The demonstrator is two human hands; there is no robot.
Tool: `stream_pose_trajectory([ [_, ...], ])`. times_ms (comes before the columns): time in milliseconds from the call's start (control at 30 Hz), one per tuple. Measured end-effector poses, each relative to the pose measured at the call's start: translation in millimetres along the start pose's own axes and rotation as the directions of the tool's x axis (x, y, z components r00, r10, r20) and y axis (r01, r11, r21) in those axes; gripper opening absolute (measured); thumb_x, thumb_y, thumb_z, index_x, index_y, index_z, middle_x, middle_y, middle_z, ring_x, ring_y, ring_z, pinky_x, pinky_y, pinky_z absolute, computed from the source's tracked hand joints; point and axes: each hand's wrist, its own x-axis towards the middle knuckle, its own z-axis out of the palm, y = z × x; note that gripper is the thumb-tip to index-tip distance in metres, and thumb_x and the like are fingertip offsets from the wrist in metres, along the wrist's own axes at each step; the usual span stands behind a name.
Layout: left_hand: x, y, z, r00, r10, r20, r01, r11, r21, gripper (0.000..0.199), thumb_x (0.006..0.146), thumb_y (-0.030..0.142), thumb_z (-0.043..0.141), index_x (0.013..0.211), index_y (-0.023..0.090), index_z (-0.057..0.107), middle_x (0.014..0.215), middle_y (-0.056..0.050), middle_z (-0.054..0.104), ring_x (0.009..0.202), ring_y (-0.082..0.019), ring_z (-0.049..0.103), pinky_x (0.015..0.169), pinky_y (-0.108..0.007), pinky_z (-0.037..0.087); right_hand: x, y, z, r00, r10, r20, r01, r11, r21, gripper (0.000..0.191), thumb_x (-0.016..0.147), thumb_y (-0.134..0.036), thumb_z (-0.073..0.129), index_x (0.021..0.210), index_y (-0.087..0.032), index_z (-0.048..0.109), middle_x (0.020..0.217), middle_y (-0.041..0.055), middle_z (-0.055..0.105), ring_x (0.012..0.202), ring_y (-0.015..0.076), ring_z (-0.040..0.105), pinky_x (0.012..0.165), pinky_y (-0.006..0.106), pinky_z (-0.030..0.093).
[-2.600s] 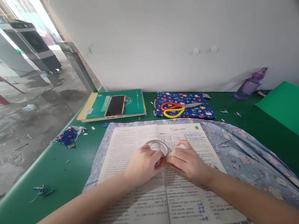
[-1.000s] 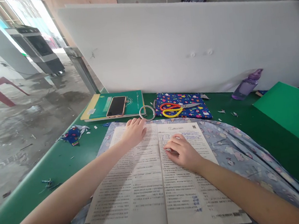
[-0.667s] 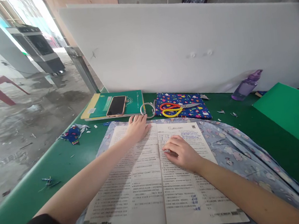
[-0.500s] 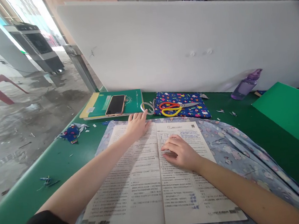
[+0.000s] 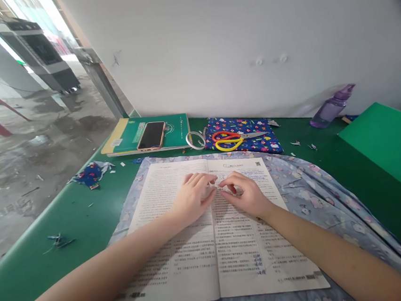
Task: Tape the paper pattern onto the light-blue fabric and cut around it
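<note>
An open book [image 5: 183, 270] with printed pages lies on a grey-blue patterned cloth [image 5: 314, 191]. Over its left page, close to the spine, is my left hand [image 5: 193, 196], fingers curved and apart from the thumb, with nothing visible in it. My right hand [image 5: 243, 192] rests above the right page, its fingers bent and spread from the thumb, holding nothing that shows. The fingertips of both hands face each other with a small gap. Beyond the book, scissors with red and yellow handles [image 5: 228, 141] lie on a folded blue patterned cloth [image 5: 274, 142], beside a white ring-shaped item [image 5: 196, 140].
On the green table [image 5: 97, 217], a phone [image 5: 152, 136] sits on green books [image 5: 179, 129] at the back left. Fabric scraps [image 5: 92, 174] and threads [image 5: 59, 240] lie left. A purple bottle [image 5: 329, 108] and a green board [image 5: 388, 146] are right.
My left hand has moved back from near the white ring toward the spine, close to my right hand. My right hand has shifted slightly. The view has tilted down a little.
</note>
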Motion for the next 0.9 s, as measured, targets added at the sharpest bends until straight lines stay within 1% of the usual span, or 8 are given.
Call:
stream_pose_trajectory([
  [100,-1.6,-4.3,1.5,0.999,0.035,-0.03,-0.035,0.999,-0.015,0.011,0.092,0.029,0.057,0.102,0.024,0.059,0.102,-0.002,0.068,0.097,-0.019,0.061,0.091,-0.039,0.037,0.1,0.1,0.6,1.0,-0.024,-0.002,0.024,0.999,0.023,0.014,0.088,-0.022,0.062,0.101,-0.025,0.064,0.081,0.0006,0.055,0.072,0.0148,0.052,0.074,0.033,0.044],
  [300,-1.8,-8.8,-2.7,0.999,-0.002,-0.051,-0.002,0.997,-0.083,0.008,0.091,0.029,0.06,0.087,0.022,0.061,0.084,0.001,0.07,0.081,-0.016,0.063,0.084,-0.036,0.036,-0.3,0.4,2.2,0.999,-0.026,0.02,0.025,0.999,0.045,0.02,0.087,-0.021,0.062,0.105,-0.028,0.067,0.09,0.0024,0.061,0.072,0.0142,0.052,0.073,0.033,0.046],
  [533,-1.9,-5.6,-1.9,0.999,0.009,-0.051,-0.012,0.998,-0.066,0.006,0.089,0.018,0.057,0.084,0.022,0.058,0.082,0.003,0.067,0.08,-0.013,0.062,0.085,-0.035,0.035,-0.4,-3.7,2.0,1.0,-0.015,0.019,0.015,1.0,-0.001,0.021,0.089,-0.02,0.059,0.105,-0.029,0.07,0.092,0.0029,0.061,0.077,0.0154,0.054,0.077,0.035,0.047],
  [667,-1.7,-4.0,-2.9,0.999,-0.014,-0.035,0.012,0.998,-0.055,0.007,0.088,0.018,0.054,0.082,0.022,0.057,0.081,0.003,0.066,0.079,-0.013,0.061,0.085,-0.035,0.036,0.0,-4.2,3.6,1.0,-0.028,-0.003,0.027,0.997,-0.075,0.025,0.091,-0.02,0.055,0.109,-0.03,0.069,0.091,0.0033,0.062,0.085,0.0176,0.055,0.082,0.038,0.047],
  [767,-1.9,-2.5,-4.5,0.999,-0.029,-0.014,0.028,0.998,-0.055,0.008,0.088,0.018,0.053,0.082,0.022,0.055,0.08,0.002,0.065,0.078,-0.014,0.06,0.085,-0.035,0.036,0.5,-2.0,3.1,0.999,-0.013,-0.036,0.01,0.997,-0.076,0.032,0.092,-0.024,0.055,0.123,-0.028,0.061,0.089,0.0026,0.06,0.077,0.0158,0.054,0.08,0.038,0.048],
  [800,-2.1,-2.0,-4.9,1.0,-0.03,-0.008,0.029,0.998,-0.054,0.008,0.088,0.018,0.052,0.081,0.022,0.055,0.08,0.003,0.065,0.078,-0.014,0.06,0.085,-0.035,0.036,0.7,-1.2,2.4,0.998,0.0,-0.058,-0.004,0.998,-0.063,0.032,0.091,-0.025,0.056,0.123,-0.027,0.06,0.087,0.0022,0.059,0.074,0.0152,0.054,0.078,0.037,0.048],
  [833,-2.4,-1.5,-5.0,1.0,-0.028,-0.004,0.027,0.998,-0.054,0.008,0.087,0.017,0.052,0.081,0.022,0.055,0.079,0.003,0.064,0.077,-0.013,0.06,0.085,-0.035,0.036,0.9,-0.6,1.5,0.997,0.01,-0.076,-0.014,0.999,-0.049,0.029,0.09,-0.027,0.058,0.119,-0.026,0.062,0.085,0.0017,0.058,0.072,0.0148,0.053,0.077,0.036,0.048],
  [900,-3.0,-1.1,-4.8,1.0,-0.021,-0.005,0.021,0.998,-0.056,0.008,0.087,0.016,0.053,0.081,0.021,0.054,0.079,0.003,0.064,0.077,-0.013,0.059,0.085,-0.035,0.035,1.3,-0.1,-0.1,0.997,0.016,-0.078,-0.019,0.999,-0.037,0.018,0.087,-0.029,0.063,0.105,-0.024,0.067,0.082,0.0016,0.058,0.071,0.0149,0.052,0.074,0.035,0.047],
])
